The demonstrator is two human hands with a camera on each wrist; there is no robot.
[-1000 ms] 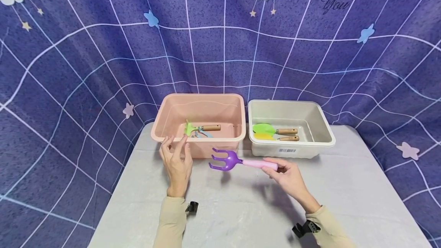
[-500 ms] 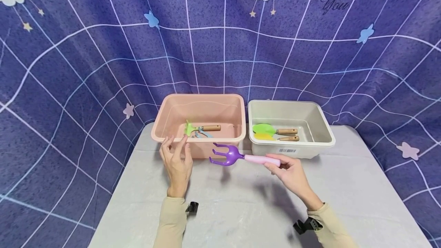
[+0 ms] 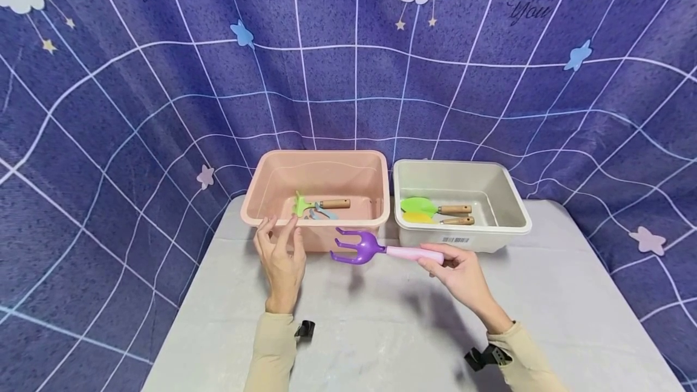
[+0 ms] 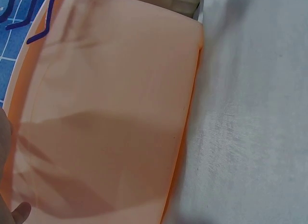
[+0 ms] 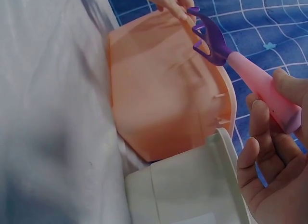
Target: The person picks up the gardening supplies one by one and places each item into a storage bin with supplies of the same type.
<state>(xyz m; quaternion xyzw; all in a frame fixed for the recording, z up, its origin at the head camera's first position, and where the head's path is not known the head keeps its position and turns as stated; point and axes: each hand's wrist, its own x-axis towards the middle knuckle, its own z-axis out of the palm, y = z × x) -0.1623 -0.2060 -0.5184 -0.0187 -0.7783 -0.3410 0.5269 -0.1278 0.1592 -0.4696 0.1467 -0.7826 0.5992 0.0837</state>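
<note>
My right hand (image 3: 460,274) pinches the pink handle of a purple three-pronged hand rake (image 3: 359,247) near its end. The rake is held level in front of the two bins, its prongs pointing left and overlapping the pink bin's front wall in the head view. My left hand (image 3: 281,265) rests its fingertips at the front rim of the pink bin (image 3: 316,156), fingers relaxed. Inside that bin lie a green rake with a wooden handle (image 3: 334,204) and a light blue tool (image 3: 325,213), partly hidden by the rim.
A grey-white bin (image 3: 463,165) stands right of the pink one, holding a green trowel (image 3: 418,205) and a yellow trowel (image 3: 419,217), both with wooden handles. Both bins stand at the back of a table with a light grey cloth (image 3: 381,331), before a blue grid-patterned curtain (image 3: 348,65).
Over the last second my right hand has raised the purple hand rake slightly and shifted a little right. My left hand has stayed at the pink bin's rim.
</note>
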